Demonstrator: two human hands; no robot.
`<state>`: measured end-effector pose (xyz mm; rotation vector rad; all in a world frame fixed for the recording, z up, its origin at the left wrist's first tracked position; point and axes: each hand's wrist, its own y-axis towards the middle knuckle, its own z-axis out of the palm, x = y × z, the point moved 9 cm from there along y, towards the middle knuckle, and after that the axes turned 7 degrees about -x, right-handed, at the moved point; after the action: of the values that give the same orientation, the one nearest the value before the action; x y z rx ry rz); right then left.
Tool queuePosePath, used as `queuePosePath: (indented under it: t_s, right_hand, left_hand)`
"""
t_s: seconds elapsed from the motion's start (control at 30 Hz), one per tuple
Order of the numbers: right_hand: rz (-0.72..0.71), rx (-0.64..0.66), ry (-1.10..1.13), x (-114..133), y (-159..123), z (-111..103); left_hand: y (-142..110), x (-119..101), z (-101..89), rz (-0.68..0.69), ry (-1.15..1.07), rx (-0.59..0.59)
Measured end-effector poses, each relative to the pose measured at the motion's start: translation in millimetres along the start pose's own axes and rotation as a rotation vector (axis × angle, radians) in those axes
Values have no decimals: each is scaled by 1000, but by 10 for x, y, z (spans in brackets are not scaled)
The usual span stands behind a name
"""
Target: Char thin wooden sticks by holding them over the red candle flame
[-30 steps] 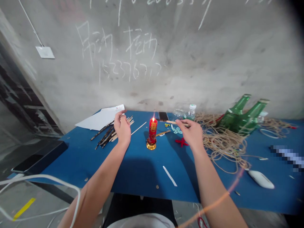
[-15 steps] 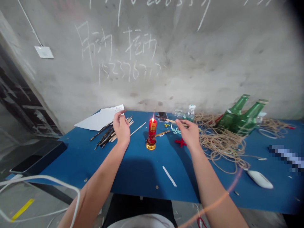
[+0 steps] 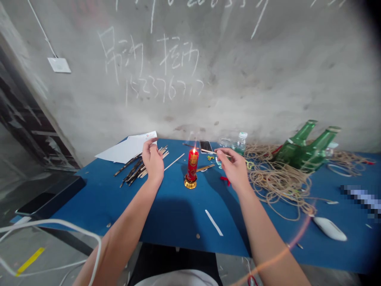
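Observation:
A red candle (image 3: 193, 161) burns upright in a gold-coloured base (image 3: 190, 182) on the blue table. Pinched in my right hand (image 3: 233, 167) is a thin wooden stick (image 3: 208, 151), pointing left. Its far end looks dark and lies across the candle flame. My left hand (image 3: 153, 161) is held up left of the candle, fingers loosely bent and apart, with nothing visible in it. Behind and below it lies a bundle of sticks (image 3: 133, 171), many with blackened lengths. One pale stick (image 3: 174, 162) lies apart between that bundle and the candle.
White paper sheets (image 3: 122, 149) lie at the back left. On the right are tangled brown cord (image 3: 276, 186), two green bottles (image 3: 315, 149) and a white oval object (image 3: 330, 228). A phone (image 3: 205, 146) and a small clear jar (image 3: 242, 141) stand near the wall.
My right hand has moved slightly left, carrying the stick's dark end from right of the flame across it. My left hand stays about where it was.

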<state>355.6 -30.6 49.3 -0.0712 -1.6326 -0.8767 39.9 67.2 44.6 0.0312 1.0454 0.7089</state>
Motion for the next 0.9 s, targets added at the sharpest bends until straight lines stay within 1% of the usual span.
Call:
queuePosePath:
  t_s: [0.17, 0.43, 0.73, 0.9]
  right_hand:
    - [-43, 25, -49, 60, -28, 37]
    - [-73, 8, -63, 124, -69, 42]
    - [-66, 20, -84, 149, -127, 113]
    - [-93, 8, -75, 180, -143, 145]
  left_hand:
    - [10, -8, -19, 5, -7, -15]
    - [24, 24, -22, -14, -1, -19]
    - [1, 8, 2, 5, -5, 17]
    - [6, 18, -1, 1, -13, 19]
